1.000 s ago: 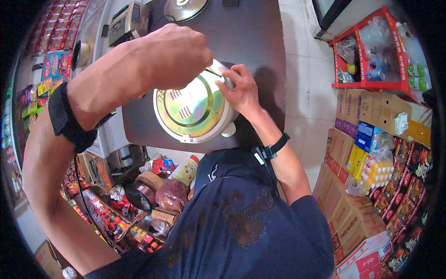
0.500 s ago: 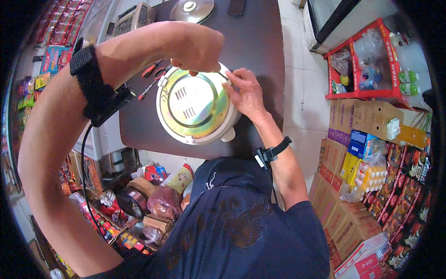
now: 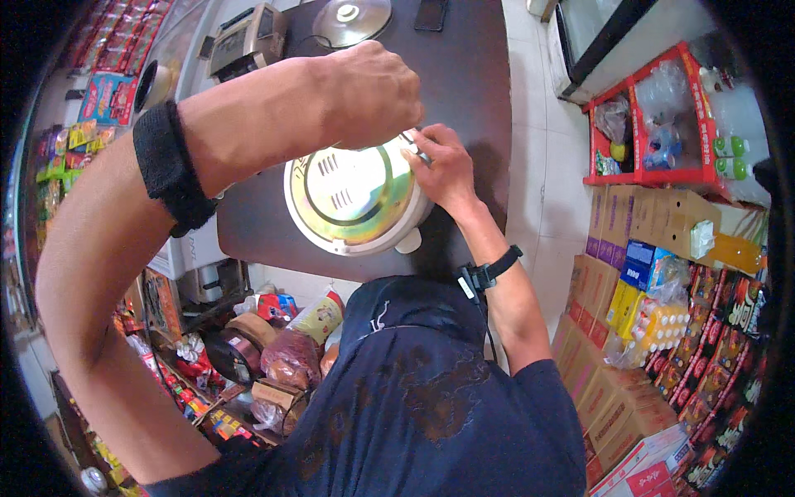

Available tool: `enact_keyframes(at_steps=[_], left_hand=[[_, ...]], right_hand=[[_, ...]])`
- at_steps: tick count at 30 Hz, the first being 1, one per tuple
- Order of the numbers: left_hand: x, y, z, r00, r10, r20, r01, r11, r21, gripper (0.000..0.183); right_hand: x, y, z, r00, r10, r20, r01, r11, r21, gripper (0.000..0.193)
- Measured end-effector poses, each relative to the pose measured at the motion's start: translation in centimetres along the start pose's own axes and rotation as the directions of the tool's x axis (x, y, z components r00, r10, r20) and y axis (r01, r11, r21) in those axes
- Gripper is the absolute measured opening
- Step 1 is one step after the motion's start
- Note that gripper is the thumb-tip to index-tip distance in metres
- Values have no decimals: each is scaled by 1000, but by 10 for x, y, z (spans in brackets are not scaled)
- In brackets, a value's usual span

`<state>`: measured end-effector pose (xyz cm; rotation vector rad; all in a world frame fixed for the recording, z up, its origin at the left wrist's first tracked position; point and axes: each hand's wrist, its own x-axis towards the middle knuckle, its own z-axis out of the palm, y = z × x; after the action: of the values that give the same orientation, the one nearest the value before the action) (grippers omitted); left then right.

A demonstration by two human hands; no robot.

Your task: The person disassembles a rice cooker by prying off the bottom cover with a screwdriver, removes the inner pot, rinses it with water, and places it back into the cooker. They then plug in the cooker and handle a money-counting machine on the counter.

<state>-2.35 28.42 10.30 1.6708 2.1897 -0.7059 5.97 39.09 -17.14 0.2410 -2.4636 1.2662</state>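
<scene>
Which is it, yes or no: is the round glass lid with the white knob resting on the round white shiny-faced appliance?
No, the lid lies on the dark brown tabletop, apart from the appliance.

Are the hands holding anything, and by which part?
The right hand touches the round appliance at its upper right edge, grip unclear; left hand, cannot tell.
</scene>
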Motion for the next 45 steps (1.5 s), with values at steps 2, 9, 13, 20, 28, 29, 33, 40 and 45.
enact_keyframes(at_steps=[2,9,13,20,28,29,33,40,45], left_hand=[[-30,2,-3,991,-136,-22,134,988,-77,12],[-181,102,44,871,-468,152,477,727,-494,25],[-217,159,82,789,-572,225,575,560,-596,29],[-219,182,111,763,-600,243,590,491,-640,27],[-183,142,88,764,-494,415,635,461,-620,14],[-171,129,85,745,-432,509,667,464,-583,19],[-140,99,73,605,-296,739,785,377,-491,28],[-141,110,68,638,-322,700,751,462,-472,27],[-150,117,71,641,-376,669,767,344,-542,24]], right_hand=[[1,-4,-2,998,49,26,-48,998,-46,28],[-14,-45,-5,962,-269,35,271,960,-66,56],[-39,-78,6,833,-467,297,450,884,129,57],[-64,-90,30,825,-447,347,446,891,87,46],[-64,-89,30,822,-469,325,468,880,86,39],[-63,-90,30,822,-472,318,469,879,91,38],[-64,-90,29,832,-455,317,447,889,103,32],[-66,-88,31,801,-477,361,467,876,120,27],[-68,-93,35,764,-495,415,500,860,104,30]])
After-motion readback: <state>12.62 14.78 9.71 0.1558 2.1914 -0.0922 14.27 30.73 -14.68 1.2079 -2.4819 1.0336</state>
